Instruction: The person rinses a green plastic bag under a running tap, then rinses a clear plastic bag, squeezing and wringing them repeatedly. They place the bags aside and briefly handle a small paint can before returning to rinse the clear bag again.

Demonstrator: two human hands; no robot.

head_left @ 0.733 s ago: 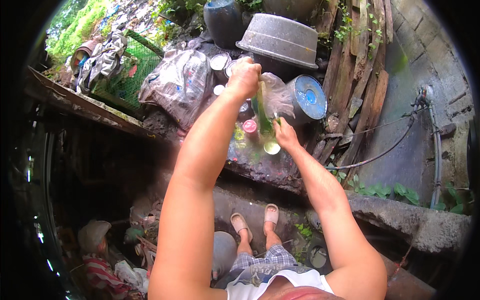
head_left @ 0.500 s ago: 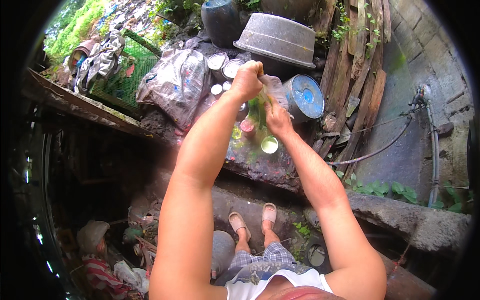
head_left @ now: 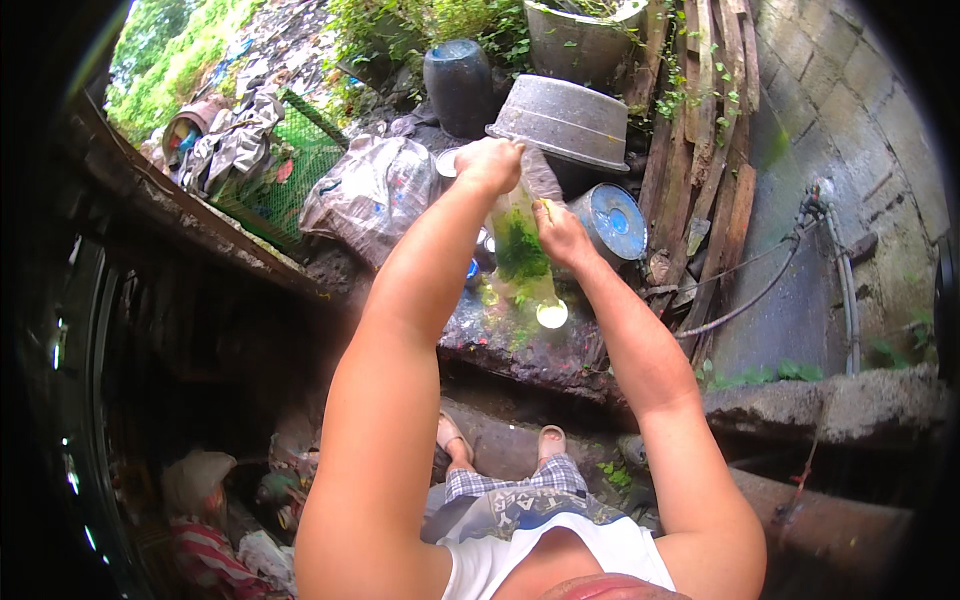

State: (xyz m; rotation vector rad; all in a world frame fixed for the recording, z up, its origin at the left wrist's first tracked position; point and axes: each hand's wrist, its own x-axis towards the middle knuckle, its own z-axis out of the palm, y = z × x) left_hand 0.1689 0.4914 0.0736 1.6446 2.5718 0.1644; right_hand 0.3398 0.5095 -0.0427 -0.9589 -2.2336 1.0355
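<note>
Risen from the pale cup (head_left: 551, 315), my right hand (head_left: 562, 237) curls like my left hand (head_left: 489, 166), what's pinched unclear, above the paint-spattered slab (head_left: 515, 345); a block wall (head_left: 825, 115) stands rightward.

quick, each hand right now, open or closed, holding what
Left hand: closed, holding the green-stained plastic bag.
Right hand: closed at the bag's edge; exact grip cannot be told.

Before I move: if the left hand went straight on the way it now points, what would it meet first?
Probably the grey basin, which lies ahead of the left hand in the picture. This single fisheye view leaves depth unclear, so the hand might pass above it.
</note>
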